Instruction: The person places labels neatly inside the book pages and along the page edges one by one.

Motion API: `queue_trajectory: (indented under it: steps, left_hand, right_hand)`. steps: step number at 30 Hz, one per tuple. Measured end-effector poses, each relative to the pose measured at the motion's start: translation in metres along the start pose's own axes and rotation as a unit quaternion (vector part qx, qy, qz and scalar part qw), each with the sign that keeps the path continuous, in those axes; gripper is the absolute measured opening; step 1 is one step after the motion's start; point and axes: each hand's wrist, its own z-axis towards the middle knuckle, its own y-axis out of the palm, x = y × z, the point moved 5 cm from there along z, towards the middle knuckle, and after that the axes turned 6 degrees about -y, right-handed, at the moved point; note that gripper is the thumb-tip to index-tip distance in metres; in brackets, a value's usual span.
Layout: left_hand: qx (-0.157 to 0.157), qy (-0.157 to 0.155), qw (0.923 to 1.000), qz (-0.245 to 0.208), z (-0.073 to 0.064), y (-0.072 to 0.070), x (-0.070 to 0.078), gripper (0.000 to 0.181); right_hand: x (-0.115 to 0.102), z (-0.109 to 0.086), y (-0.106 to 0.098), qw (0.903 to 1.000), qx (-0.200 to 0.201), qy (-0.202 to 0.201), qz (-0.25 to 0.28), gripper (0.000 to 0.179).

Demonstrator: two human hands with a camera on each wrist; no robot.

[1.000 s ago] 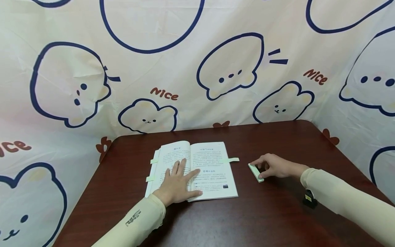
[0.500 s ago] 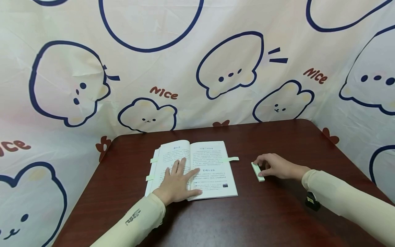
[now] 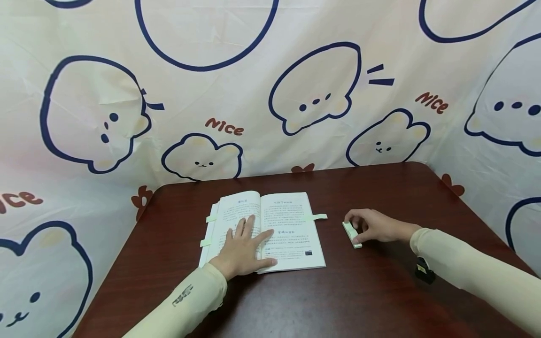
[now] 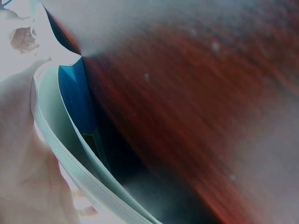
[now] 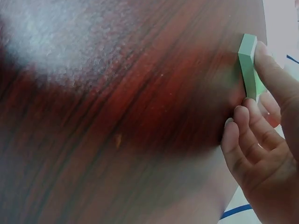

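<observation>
An open book (image 3: 291, 209) with printed pages lies on the dark brown table. My left hand (image 3: 242, 251) rests across its middle, fingers spread and straight over both pages. In the left wrist view, curved pages (image 4: 49, 105) and a blue inner part (image 4: 77, 98) show beside that hand. To the right of the book, my right hand (image 3: 378, 226) pinches a narrow pad of pale green sticky notes (image 3: 351, 234) between thumb and fingers. The right wrist view shows the pad's edge (image 5: 247, 67) with the thumb at one end and fingertips at the other.
A pale green sticky tab (image 3: 320, 217) juts from the book's right edge. Two more tabs, an upper one (image 3: 210, 219) and a lower one (image 3: 205, 242), stick out at the left. A cartoon-printed cloth (image 3: 253, 103) hangs behind the brown table (image 3: 296, 310).
My right hand has shifted slightly to the right with the sticky note pad, then a little back to the left. My left hand has stayed in place on the book.
</observation>
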Motion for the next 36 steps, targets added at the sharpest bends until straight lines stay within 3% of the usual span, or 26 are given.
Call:
queue_trajectory:
  steps: [4, 8, 12, 15, 18, 20, 23, 27, 31, 36]
  left_hand:
    - [-0.001, -0.001, 1.0, 0.0, 0.0, 0.0, 0.0, 0.08]
    - [-0.003, 0.002, 1.0, 0.001, 0.0, 0.001, 0.001, 0.08]
    - [-0.002, 0.0, 1.0, 0.001, 0.0, 0.001, 0.001, 0.08]
    - [-0.002, -0.002, 1.0, -0.001, 0.0, 0.0, 0.0, 0.08]
    - [0.0, -0.002, 1.0, -0.002, 0.0, 0.0, 0.0, 0.079]
    - [0.0, 0.0, 1.0, -0.002, 0.0, 0.0, 0.0, 0.079]
    - [0.0, 0.001, 1.0, -0.003, 0.0, 0.0, 0.001, 0.079]
    - [-0.001, 0.001, 1.0, -0.003, -0.001, 0.0, 0.001, 0.079]
    - [-0.001, 0.0, 1.0, -0.002, -0.001, -0.001, 0.001, 0.079]
    - [-0.001, -0.001, 1.0, -0.003, -0.001, 0.0, 0.0, 0.079]
  right_hand:
    - [-0.003, 0.001, -0.002, 0.9996, 0.004, 0.003, -0.028, 0.034]
    - [-0.012, 0.004, -0.002, 0.9899, 0.011, 0.008, -0.141, 0.02]
    - [-0.025, 0.012, 0.004, 0.9615, 0.023, 0.003, -0.274, 0.014]
    - [-0.034, 0.018, 0.012, 0.9318, 0.038, -0.02, -0.36, 0.014]
    - [-0.041, 0.021, 0.019, 0.899, 0.056, -0.052, -0.431, 0.014]
    - [-0.042, 0.022, 0.022, 0.8869, 0.056, -0.058, -0.455, 0.013]
    - [-0.04, 0.023, 0.024, 0.8967, 0.025, -0.049, -0.439, 0.012]
    - [-0.033, 0.023, 0.021, 0.9356, -0.027, -0.009, -0.352, 0.012]
    - [-0.026, 0.022, 0.017, 0.9663, -0.055, 0.025, -0.25, 0.017]
    - [-0.013, 0.024, 0.013, 0.9884, -0.058, 0.037, -0.136, 0.025]
